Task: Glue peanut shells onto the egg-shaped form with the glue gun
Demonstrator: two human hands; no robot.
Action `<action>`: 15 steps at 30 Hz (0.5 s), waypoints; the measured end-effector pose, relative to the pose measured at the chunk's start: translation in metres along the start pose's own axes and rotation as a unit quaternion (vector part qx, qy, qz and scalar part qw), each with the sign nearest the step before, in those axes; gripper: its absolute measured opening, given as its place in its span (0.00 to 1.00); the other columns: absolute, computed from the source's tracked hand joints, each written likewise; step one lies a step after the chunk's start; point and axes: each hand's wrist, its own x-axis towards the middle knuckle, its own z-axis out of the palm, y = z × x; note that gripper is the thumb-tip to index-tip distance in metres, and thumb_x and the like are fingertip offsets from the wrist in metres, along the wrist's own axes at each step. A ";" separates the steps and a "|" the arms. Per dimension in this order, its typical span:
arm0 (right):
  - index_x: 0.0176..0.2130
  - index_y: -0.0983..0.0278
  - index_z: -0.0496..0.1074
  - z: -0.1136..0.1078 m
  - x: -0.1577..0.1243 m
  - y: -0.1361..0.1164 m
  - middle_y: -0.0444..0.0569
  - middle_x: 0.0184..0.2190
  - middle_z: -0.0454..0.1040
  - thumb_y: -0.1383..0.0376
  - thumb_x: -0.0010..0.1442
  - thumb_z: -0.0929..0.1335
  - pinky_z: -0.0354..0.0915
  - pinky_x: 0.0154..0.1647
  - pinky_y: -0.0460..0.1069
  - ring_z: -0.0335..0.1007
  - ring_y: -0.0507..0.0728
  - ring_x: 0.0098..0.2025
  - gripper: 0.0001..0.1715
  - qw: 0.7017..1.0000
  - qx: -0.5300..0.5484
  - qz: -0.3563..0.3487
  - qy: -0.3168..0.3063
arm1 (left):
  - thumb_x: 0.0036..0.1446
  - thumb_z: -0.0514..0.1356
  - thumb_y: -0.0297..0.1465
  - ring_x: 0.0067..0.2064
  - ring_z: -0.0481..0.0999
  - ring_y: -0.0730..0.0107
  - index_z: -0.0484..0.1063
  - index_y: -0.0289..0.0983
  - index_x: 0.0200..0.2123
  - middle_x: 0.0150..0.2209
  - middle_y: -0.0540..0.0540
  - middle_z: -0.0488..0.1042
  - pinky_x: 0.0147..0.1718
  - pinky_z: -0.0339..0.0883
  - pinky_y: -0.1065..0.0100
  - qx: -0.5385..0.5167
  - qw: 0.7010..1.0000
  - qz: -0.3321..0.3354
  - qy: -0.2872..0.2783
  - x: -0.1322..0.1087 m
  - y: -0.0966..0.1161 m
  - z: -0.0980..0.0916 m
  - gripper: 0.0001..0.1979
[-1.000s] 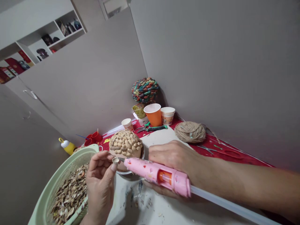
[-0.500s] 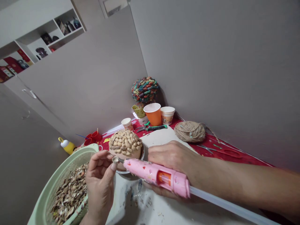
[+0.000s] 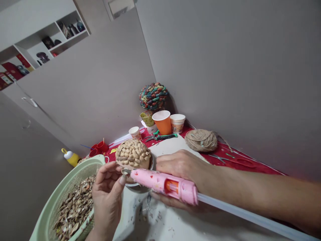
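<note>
My left hand (image 3: 109,194) pinches a small piece of nutshell (image 3: 124,171) between thumb and fingers. My right hand (image 3: 180,167) is wrapped round a pink glue gun (image 3: 160,182). From the gun's back end runs a long, milky glue stick (image 3: 240,211). The nozzle meets the shell piece in front of my left fingertips. Just behind both hands sits a pale dome (image 3: 134,154), its top covered with peanut shells and its lower side bare. It rests in a bowl, only part of whose rim (image 3: 151,164) shows.
A green colander (image 3: 47,207) full of shells stands at the left. Behind are an orange cup (image 3: 162,123), paper cups (image 3: 178,124), green-handled pliers (image 3: 162,136) and a colourful ball (image 3: 153,96). A ball of twine (image 3: 201,140) and scissors (image 3: 220,158) lie to the right.
The glue gun's nozzle has moved slightly further over the shell piece. The whole view has shifted a little, and both hands keep their holds.
</note>
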 end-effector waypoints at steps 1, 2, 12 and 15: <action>0.26 0.66 0.63 0.000 0.001 0.000 0.43 0.22 0.64 0.58 0.62 0.64 0.49 0.24 0.45 0.55 0.48 0.23 0.17 1.000 0.007 0.000 0.007 | 0.47 0.70 0.25 0.35 0.78 0.77 0.78 0.41 0.40 0.33 0.50 0.78 0.38 0.72 0.79 0.002 1.000 0.002 0.001 0.000 0.000 0.000 0.15; 0.26 0.66 0.63 -0.001 0.001 -0.001 0.43 0.22 0.64 0.58 0.61 0.64 0.49 0.24 0.45 0.55 0.48 0.23 0.17 1.000 0.013 -0.001 0.012 | 0.47 0.71 0.25 0.35 0.78 0.77 0.78 0.41 0.40 0.33 0.50 0.78 0.38 0.72 0.79 0.004 1.000 0.005 0.003 0.000 0.000 -0.001 0.15; 0.25 0.65 0.62 -0.004 0.002 -0.003 0.41 0.22 0.64 0.60 0.59 0.66 0.51 0.24 0.44 0.56 0.47 0.23 0.15 0.999 0.047 -0.009 0.011 | 0.49 0.70 0.25 0.35 0.78 0.76 0.77 0.42 0.42 0.35 0.50 0.77 0.36 0.73 0.78 0.057 0.998 0.039 -0.002 -0.002 -0.004 -0.006 0.16; 0.25 0.66 0.63 -0.001 0.000 -0.001 0.42 0.22 0.65 0.58 0.60 0.66 0.51 0.24 0.44 0.57 0.47 0.23 0.17 0.999 0.042 0.003 0.005 | 0.50 0.69 0.24 0.37 0.78 0.76 0.76 0.43 0.44 0.36 0.50 0.77 0.38 0.73 0.79 0.088 0.995 0.052 0.004 -0.004 -0.006 -0.008 0.17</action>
